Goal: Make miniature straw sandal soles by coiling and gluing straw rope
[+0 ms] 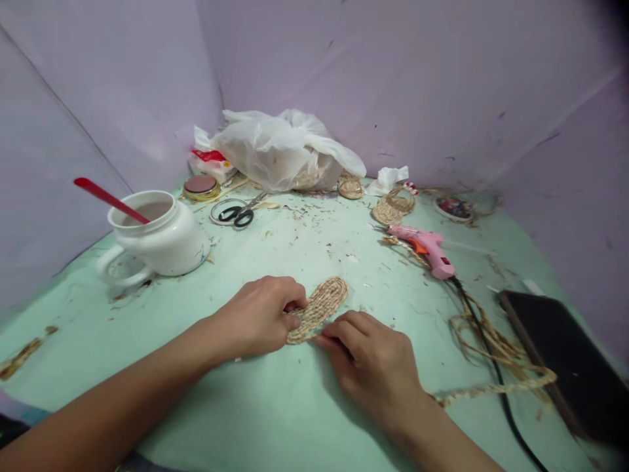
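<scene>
Between my hands an oval sole of coiled, braided straw cord [322, 305] lies on the pale green tabletop. My left hand [268, 311] is closed on its left edge, thumb and curled fingers pinching it. At the sole's lower edge, my right hand [371, 354] pinches the cord end against the rim. The loose braided cord [501, 387] runs out from under my right wrist toward the right. Beyond the hands a pink glue gun [422, 248] with an orange trigger rests on its side, its nozzle pointing left.
A white mug [170, 239] with a red stick [111, 200] stands at left. Scissors [240, 213], a plastic bag [289, 151] and a small straw slipper [393, 206] lie toward the back. A phone [565, 360] and the black cable [491, 364] occupy the right side.
</scene>
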Action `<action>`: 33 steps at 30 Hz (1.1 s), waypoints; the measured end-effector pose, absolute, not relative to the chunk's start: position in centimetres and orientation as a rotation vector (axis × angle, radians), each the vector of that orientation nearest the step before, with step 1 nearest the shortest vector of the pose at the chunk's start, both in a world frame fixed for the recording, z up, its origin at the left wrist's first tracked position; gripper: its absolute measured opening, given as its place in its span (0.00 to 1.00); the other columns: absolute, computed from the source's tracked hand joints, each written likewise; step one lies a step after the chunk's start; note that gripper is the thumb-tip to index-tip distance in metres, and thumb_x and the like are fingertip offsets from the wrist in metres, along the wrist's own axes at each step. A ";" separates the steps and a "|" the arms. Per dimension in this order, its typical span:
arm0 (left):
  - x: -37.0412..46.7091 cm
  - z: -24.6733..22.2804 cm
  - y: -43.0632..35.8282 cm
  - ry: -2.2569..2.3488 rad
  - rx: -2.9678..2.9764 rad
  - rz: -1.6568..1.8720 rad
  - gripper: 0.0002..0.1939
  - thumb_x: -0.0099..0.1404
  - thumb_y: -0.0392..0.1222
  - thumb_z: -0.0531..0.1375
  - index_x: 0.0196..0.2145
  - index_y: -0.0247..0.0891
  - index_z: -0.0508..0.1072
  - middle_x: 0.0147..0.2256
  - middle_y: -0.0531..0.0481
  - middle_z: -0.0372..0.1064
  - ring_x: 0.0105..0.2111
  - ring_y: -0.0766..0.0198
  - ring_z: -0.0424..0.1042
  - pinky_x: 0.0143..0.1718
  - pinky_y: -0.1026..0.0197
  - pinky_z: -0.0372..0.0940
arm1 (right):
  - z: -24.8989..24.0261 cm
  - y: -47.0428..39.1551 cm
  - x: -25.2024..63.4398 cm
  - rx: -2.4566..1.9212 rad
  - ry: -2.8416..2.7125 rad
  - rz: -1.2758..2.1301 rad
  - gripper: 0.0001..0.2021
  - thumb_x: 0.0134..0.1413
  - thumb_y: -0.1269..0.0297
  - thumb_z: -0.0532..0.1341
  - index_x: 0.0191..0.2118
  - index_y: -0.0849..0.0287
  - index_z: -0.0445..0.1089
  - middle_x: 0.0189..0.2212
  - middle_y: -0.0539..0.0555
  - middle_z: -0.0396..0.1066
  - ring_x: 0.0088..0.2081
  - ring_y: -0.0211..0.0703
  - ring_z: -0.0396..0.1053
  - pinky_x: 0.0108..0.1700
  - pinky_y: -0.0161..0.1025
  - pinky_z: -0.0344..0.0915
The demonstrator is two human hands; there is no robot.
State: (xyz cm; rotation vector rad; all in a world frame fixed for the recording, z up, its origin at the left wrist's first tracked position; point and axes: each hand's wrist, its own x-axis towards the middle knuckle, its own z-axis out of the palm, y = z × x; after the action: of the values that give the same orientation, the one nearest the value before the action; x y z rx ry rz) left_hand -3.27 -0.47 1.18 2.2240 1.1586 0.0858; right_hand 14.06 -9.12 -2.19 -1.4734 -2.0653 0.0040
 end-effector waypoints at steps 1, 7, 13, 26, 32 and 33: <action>-3.3 1.2 -0.5 1.152 2.231 0.086 0.07 0.54 0.37 0.57 0.33 0.43 0.72 0.32 0.56 0.71 0.31 0.64 0.67 0.30 0.62 0.58 | -2.2 -9.0 14.0 -1.468 -2.033 0.003 0.10 0.57 0.65 0.58 0.26 0.58 0.71 0.21 0.49 0.69 0.23 0.37 0.66 0.24 0.34 0.53; -3.3 1.4 -0.5 1.125 2.281 0.061 0.04 0.53 0.36 0.57 0.29 0.42 0.70 0.30 0.56 0.70 0.30 0.65 0.67 0.29 0.63 0.56 | -2.3 -8.8 13.7 -1.503 -1.950 0.036 0.10 0.53 0.66 0.59 0.23 0.58 0.71 0.19 0.49 0.68 0.21 0.36 0.65 0.23 0.33 0.54; -3.7 2.5 -0.5 1.053 2.318 -0.030 0.05 0.58 0.39 0.55 0.31 0.43 0.71 0.32 0.54 0.69 0.33 0.63 0.68 0.32 0.61 0.58 | -2.2 -8.8 13.7 -1.558 -1.926 0.146 0.10 0.51 0.65 0.60 0.20 0.58 0.68 0.17 0.48 0.66 0.20 0.35 0.63 0.22 0.32 0.55; -3.0 2.9 -1.7 1.056 2.468 -0.058 0.04 0.50 0.38 0.57 0.27 0.41 0.65 0.30 0.53 0.65 0.34 0.59 0.66 0.30 0.59 0.58 | -2.2 -8.7 13.4 -1.577 -1.913 0.129 0.10 0.49 0.66 0.58 0.19 0.58 0.67 0.16 0.48 0.66 0.20 0.35 0.63 0.23 0.31 0.53; -2.8 2.5 -2.4 1.116 2.511 -0.040 0.06 0.45 0.35 0.54 0.25 0.41 0.62 0.29 0.52 0.64 0.31 0.58 0.64 0.27 0.57 0.55 | -1.1 -9.0 14.6 -1.570 -2.187 0.067 0.07 0.51 0.68 0.57 0.26 0.57 0.70 0.23 0.50 0.69 0.25 0.40 0.65 0.27 0.35 0.53; -2.9 2.6 -2.4 1.108 2.514 -0.047 0.06 0.45 0.34 0.54 0.25 0.41 0.62 0.29 0.51 0.64 0.31 0.58 0.64 0.26 0.57 0.55 | -0.8 -9.0 14.9 -1.576 -2.221 0.072 0.06 0.51 0.68 0.57 0.27 0.56 0.70 0.23 0.50 0.69 0.26 0.40 0.65 0.27 0.36 0.53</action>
State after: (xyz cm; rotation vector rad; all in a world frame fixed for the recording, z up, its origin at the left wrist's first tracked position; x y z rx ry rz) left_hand -2.89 -2.36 2.56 2.5142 1.1082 -0.0471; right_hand 14.89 -9.01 -0.84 -1.5758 -2.2212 0.0720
